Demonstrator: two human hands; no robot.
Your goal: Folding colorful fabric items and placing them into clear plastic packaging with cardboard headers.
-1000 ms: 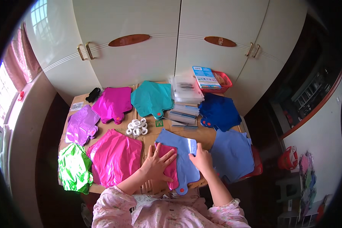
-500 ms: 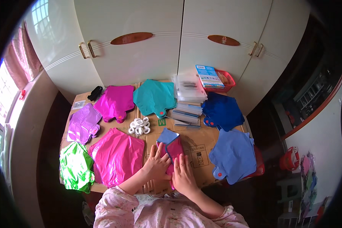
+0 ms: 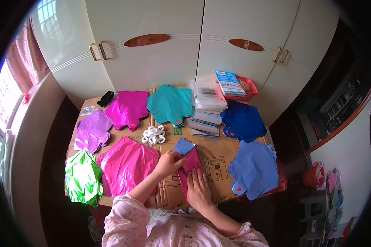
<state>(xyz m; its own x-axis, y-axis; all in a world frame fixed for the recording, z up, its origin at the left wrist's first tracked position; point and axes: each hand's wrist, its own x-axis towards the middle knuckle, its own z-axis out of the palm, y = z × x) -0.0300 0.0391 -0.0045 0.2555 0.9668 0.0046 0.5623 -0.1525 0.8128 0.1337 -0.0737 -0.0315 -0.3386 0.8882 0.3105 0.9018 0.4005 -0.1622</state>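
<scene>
A narrow folded strip of magenta foil (image 3: 192,159), like a flat balloon, lies lengthwise on the cardboard in front of me, a blue foil piece (image 3: 184,146) at its far end. My left hand (image 3: 169,163) is at the strip's left edge with the fingers curled together. Whatever those fingertips may pinch is hidden. Lower down, my right hand (image 3: 198,188) lies flat across the strip, fingers stretched out and pressing it to the cardboard.
Flat foil shapes surround the strip: pink (image 3: 129,166), green (image 3: 83,178), lilac (image 3: 92,131), purple (image 3: 127,109), teal (image 3: 170,103), dark blue (image 3: 244,120) and light blue (image 3: 254,169). White rings (image 3: 153,134), stacked clear packets (image 3: 207,96) and a red basket (image 3: 251,91) stand farther back on the cardboard (image 3: 218,150).
My left hand has gone from lying spread on the foil to curled fingers, slightly higher at its left edge. My right hand still presses the strip. The view has shifted slightly.
</scene>
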